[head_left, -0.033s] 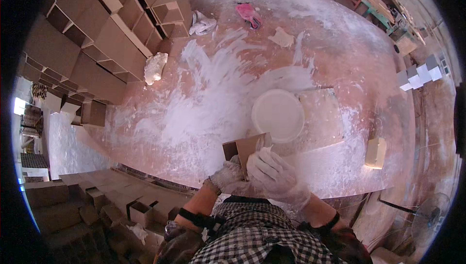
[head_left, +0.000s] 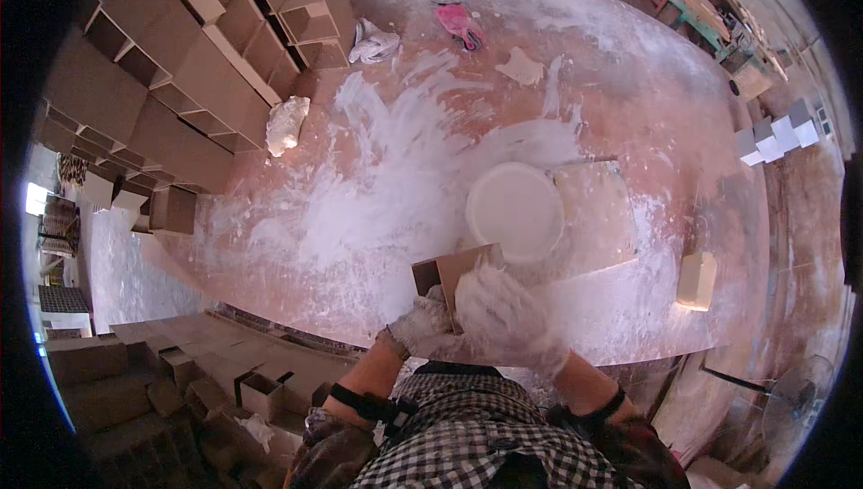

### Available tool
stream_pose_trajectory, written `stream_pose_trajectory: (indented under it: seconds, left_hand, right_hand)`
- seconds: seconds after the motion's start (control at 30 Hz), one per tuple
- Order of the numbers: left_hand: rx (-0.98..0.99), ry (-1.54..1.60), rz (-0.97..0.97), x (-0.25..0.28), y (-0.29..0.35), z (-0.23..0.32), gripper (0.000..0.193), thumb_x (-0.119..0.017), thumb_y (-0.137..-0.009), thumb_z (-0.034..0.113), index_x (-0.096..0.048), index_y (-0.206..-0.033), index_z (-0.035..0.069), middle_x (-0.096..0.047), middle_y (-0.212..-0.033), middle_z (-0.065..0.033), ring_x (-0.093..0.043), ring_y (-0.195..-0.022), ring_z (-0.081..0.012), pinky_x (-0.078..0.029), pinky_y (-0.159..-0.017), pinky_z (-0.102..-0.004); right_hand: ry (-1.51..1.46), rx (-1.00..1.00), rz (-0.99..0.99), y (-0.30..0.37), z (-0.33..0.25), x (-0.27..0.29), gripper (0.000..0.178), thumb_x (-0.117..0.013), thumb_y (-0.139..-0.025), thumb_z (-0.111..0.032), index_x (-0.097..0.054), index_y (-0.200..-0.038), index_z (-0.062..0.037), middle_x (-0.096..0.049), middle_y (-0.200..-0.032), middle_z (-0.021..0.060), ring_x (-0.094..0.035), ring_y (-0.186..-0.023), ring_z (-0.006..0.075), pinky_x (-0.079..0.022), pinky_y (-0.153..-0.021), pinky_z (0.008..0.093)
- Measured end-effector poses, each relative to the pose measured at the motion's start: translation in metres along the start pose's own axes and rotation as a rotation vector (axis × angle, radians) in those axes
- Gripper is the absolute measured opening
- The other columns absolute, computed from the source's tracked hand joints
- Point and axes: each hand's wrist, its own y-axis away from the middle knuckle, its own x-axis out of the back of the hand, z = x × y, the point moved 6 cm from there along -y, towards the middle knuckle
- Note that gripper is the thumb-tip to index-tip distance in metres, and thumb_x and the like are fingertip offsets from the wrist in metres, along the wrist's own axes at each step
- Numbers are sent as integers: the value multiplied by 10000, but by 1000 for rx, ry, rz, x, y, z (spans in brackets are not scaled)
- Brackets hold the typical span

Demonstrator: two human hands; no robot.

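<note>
Wide tabletop (head_left: 404, 165) beyond near edge (head_left: 665, 359), left hand (head_left: 420, 324) clamped on brown box (head_left: 461, 263), right hand (head_left: 502, 314) blurred, fingers unclear

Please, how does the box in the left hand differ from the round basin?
The box is brown and angular; the basin is whitish and round. The box is in the left hand; the basin sits beyond it, unheld. The basin looks wider than the box.
</note>
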Motion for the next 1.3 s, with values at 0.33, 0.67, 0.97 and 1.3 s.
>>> stream_pose_trajectory:
  seconds: [0.33, 0.67, 0.97, 1.3]
  left_hand:
    - [123, 238, -44, 27, -6, 6, 517, -534, -837, 402, -519, -1247, 87, -486, -1241, -169, -425, -1118, -369, -331, -952, -449]
    - [-182, -228, 36, 48, -13, 22, 409, -593, -795, 310, -590, -1129, 74, -567, -1139, -145, -529, -1036, -311, -448, -840, -404]
    - [101, -329, -418, 22, -19, 8, 433, -584, -776, 312, -589, -1131, 64, -569, -1143, -177, -526, -1056, -325, -458, -815, -444]
    - [137, -98, -191, 57, -33, 35, 593, -595, -778, 423, -488, -1255, 88, -465, -1293, -166, -472, -1141, -337, -438, -892, -438]
  right_hand:
    - [30, 106, 326, 33, -1, -7, 446, -607, -740, -193, -540, -1160, -61, -469, -1310, 95, -424, -1232, 309, -400, -978, 436]
    - [225, 133, 256, 34, -33, -18, 454, -587, -738, -202, -536, -1157, -35, -463, -1281, 140, -395, -1247, 319, -332, -1053, 448]
    - [52, 66, 235, -15, -29, 8, 463, -579, -697, -73, -526, -1154, -19, -466, -1269, 163, -415, -1221, 356, -312, -1050, 509]
    - [28, 155, 172, -38, 1, 14, 551, -640, -629, -178, -548, -1165, -86, -497, -1226, 109, -394, -1239, 312, -378, -991, 483]
